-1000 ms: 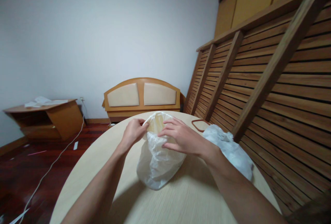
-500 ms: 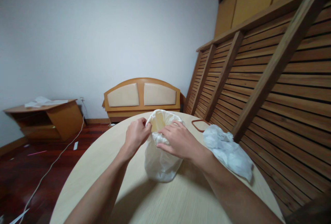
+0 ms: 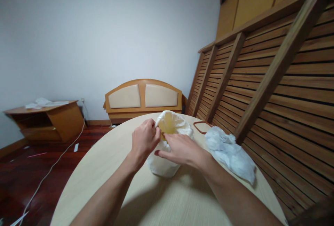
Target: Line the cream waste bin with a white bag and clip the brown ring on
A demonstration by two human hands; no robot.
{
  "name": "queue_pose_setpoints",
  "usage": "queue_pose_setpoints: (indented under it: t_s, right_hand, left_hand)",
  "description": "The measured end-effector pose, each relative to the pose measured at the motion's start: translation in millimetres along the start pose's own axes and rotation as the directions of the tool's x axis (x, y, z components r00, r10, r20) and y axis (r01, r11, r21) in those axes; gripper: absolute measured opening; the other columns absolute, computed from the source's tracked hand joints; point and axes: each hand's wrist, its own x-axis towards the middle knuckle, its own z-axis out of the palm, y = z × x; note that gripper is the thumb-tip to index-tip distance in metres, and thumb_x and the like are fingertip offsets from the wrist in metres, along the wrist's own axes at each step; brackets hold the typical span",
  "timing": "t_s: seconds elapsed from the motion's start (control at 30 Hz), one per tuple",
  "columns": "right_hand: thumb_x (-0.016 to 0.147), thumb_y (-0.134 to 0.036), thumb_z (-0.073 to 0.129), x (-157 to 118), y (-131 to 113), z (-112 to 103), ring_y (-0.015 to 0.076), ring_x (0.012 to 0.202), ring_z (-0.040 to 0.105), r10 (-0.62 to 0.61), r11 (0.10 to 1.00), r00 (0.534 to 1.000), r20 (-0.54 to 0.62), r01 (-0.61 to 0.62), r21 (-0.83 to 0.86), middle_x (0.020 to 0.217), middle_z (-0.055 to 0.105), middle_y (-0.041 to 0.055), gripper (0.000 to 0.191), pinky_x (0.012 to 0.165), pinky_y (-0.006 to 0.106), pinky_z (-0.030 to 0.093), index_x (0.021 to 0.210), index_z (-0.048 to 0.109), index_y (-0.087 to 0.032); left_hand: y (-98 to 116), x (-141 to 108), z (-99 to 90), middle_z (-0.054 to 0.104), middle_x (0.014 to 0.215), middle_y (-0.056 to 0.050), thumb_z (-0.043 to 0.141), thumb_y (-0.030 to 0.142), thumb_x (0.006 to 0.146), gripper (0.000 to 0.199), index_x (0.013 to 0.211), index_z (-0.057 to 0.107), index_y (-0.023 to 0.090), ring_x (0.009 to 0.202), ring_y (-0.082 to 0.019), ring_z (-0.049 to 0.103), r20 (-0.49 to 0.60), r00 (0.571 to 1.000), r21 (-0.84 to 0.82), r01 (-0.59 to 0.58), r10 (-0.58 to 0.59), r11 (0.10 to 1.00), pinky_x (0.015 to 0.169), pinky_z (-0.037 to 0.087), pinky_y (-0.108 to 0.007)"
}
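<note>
A yellow bin (image 3: 168, 123) lined with a white plastic bag (image 3: 163, 165) stands on the round pale table (image 3: 96, 170). The bag is folded over the rim and hangs down the outside. At the rim's left side, my left hand (image 3: 146, 137) is closed on the bag's edge. My right hand (image 3: 182, 148) lies over the near part of the rim, its fingertips reaching just inside the opening and its thumb apart, outside against the bag.
Right of the bin lie a crumpled white plastic bag (image 3: 229, 153) and a brown ring-shaped frame (image 3: 202, 127). Behind the table is a headboard (image 3: 143, 97); wooden slats (image 3: 250, 90) lean at the right. A low desk (image 3: 57, 118) stands left.
The rim of the bin and the bag has shifted right and tilted a little. My left hand has moved right with it, and my right hand's fingers now reach into the opening.
</note>
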Motion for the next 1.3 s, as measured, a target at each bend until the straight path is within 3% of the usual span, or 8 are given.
queue_pose_setpoints:
  t_s: [0.2, 0.47, 0.7, 0.77, 0.87, 0.97, 1.17, 1.3]
  right_hand:
    - [0.082, -0.078, 0.047, 3, 6, 8, 0.0339, 0.082, 0.071, 0.003, 0.999, 0.983, 0.182, 0.003, -0.033, 0.093, 0.075, 0.0188, 0.071, 0.071, 0.038, 0.050, 0.101, 0.070, -0.013]
    - [0.068, -0.087, 0.053, 7, 21, 16, 0.0306, 0.084, 0.069, 0.006, 0.988, 0.955, 0.297, -0.050, 0.144, 0.102, 0.073, 0.0163, 0.086, 0.072, 0.038, 0.052, 0.114, 0.066, -0.014]
    - [0.068, -0.089, 0.051, 3, 22, 0, 0.0331, 0.087, 0.067, 0.022, 0.995, 0.969, 0.245, -0.046, 0.090, 0.102, 0.072, 0.0178, 0.090, 0.075, 0.042, 0.051, 0.113, 0.069, -0.013]
    - [0.084, -0.078, 0.041, 1, 22, -7, 0.0297, 0.089, 0.067, -0.022, 0.992, 0.972, 0.234, -0.007, 0.123, 0.103, 0.073, 0.0163, 0.076, 0.078, 0.040, 0.050, 0.111, 0.070, -0.013]
    - [0.102, -0.043, 0.026, 0, 23, -9, 0.0241, 0.086, 0.068, -0.037, 0.996, 0.964, 0.265, 0.014, 0.088, 0.099, 0.074, 0.0145, 0.055, 0.076, 0.035, 0.048, 0.100, 0.073, -0.014]
    - [0.097, -0.025, 0.036, 4, 25, 0, 0.0238, 0.084, 0.069, 0.012, 1.000, 0.959, 0.284, -0.012, 0.002, 0.099, 0.074, 0.0146, 0.039, 0.070, 0.032, 0.047, 0.104, 0.072, -0.015]
    - [0.085, -0.013, 0.056, 14, 27, 25, 0.0251, 0.084, 0.070, 0.052, 0.999, 0.910, 0.411, -0.042, -0.035, 0.103, 0.075, 0.0171, 0.029, 0.067, 0.029, 0.047, 0.109, 0.072, -0.012]
    - [0.086, -0.009, 0.054, 12, 30, 25, 0.0264, 0.086, 0.070, 0.091, 0.996, 0.928, 0.360, -0.080, -0.046, 0.101, 0.075, 0.0197, 0.027, 0.069, 0.030, 0.048, 0.104, 0.073, -0.008]
  left_hand:
    - [9, -7, -1.1, 0.068, 0.090, -0.004, 0.049, 0.030, 0.091, 0.013, 0.089, 0.057, 0.021, 0.071, -0.019, 0.064, 0.023, 0.998, 0.087, -0.057, 0.055, 0.995, 0.056, 0.028, -0.029]
    - [15, -14, 5.7, 0.066, 0.090, -0.003, 0.047, 0.030, 0.093, 0.014, 0.091, 0.058, 0.022, 0.071, -0.018, 0.064, 0.025, 0.984, 0.118, -0.176, 0.174, 0.977, 0.054, 0.028, -0.029]
    - [9, -10, 6.6, 0.067, 0.091, -0.003, 0.047, 0.031, 0.093, 0.015, 0.090, 0.058, 0.022, 0.069, -0.018, 0.064, 0.034, 0.987, 0.130, -0.159, 0.156, 0.979, 0.053, 0.028, -0.029]
    - [5, -8, 7.8, 0.068, 0.091, -0.003, 0.047, 0.030, 0.094, 0.016, 0.090, 0.059, 0.022, 0.070, -0.018, 0.065, 0.023, 0.988, 0.134, -0.157, 0.155, 0.978, 0.054, 0.029, -0.029]
    - [2, -5, 10.1, 0.069, 0.093, -0.003, 0.047, 0.029, 0.094, 0.016, 0.090, 0.061, 0.022, 0.071, -0.018, 0.066, 0.006, 0.983, 0.128, -0.181, 0.182, 0.975, 0.055, 0.031, -0.029]
    - [2, -7, 11.0, 0.069, 0.092, -0.002, 0.049, 0.029, 0.093, 0.014, 0.091, 0.061, 0.023, 0.075, -0.018, 0.067, -0.008, 0.973, 0.109, -0.226, 0.229, 0.968, 0.055, 0.033, -0.029]
    - [8, -12, 6.5, 0.069, 0.094, -0.001, 0.050, 0.029, 0.091, 0.014, 0.095, 0.064, 0.025, 0.082, -0.019, 0.067, 0.026, 0.952, 0.056, -0.306, 0.305, 0.950, 0.059, 0.038, -0.028]
    - [7, -10, 5.8, 0.070, 0.093, -0.002, 0.050, 0.029, 0.092, 0.017, 0.094, 0.066, 0.025, 0.079, -0.019, 0.067, 0.072, 0.956, 0.050, -0.288, 0.284, 0.956, 0.060, 0.039, -0.027]
